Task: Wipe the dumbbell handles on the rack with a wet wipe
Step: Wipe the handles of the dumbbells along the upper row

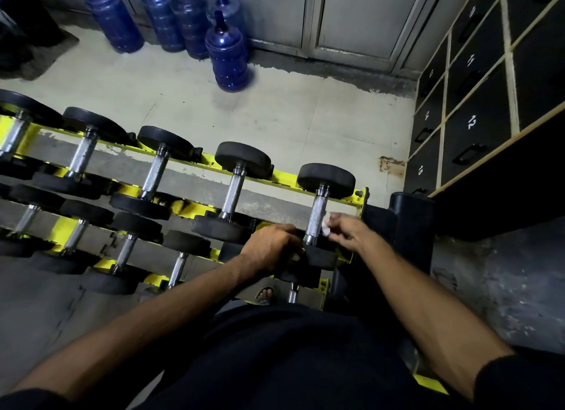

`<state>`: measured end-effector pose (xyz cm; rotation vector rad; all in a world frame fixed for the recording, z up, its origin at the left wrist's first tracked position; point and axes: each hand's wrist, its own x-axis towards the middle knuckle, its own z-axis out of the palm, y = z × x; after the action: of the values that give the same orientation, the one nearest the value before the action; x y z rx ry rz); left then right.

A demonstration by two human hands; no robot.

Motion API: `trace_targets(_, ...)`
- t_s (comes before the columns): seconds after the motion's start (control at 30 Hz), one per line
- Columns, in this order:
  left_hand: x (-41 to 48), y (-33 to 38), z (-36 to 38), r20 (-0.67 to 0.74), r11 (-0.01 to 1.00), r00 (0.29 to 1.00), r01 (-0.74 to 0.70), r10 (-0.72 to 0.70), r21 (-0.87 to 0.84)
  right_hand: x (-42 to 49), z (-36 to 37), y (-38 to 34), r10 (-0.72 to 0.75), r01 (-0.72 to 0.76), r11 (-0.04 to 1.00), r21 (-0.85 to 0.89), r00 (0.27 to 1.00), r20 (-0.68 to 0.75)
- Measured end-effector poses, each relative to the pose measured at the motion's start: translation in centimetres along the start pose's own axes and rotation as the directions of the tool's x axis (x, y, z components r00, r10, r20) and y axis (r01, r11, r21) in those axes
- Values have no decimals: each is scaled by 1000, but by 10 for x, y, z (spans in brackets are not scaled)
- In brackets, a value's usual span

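Two hands work at the right end of the yellow rack (360, 195). The last dumbbell (325, 180) on its top tier has round matte black heads and a knurled chrome handle (316, 217), its long axis running away from the person. The left hand (270, 250) curls its fingers over the near head; the right hand (348, 232) pinches a crumpled white wet wipe (326, 226) against the handle's right side.

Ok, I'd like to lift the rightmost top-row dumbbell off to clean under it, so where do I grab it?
Grip the knurled handle mid-length, from above: it bridges the yellow rack rails with open space around it, and the black heads look too broad to wrap. The left hand holds the near head, the right hand the wet wipe.
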<state>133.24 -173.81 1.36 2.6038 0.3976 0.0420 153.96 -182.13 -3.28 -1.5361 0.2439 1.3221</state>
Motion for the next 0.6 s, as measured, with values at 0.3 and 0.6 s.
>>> trace_targets(0.3, -2, 2, -1, -41, 1000, 999, -24, 23, -11, -13, -10, 19, -81, 78, 947, -313, 997, 2)
trace_targets(0.6, -3, 1, 2, -33, 1000, 999, -10, 10, 0, -27, 3, 34, -534, 413, 629, -659, 845, 21)
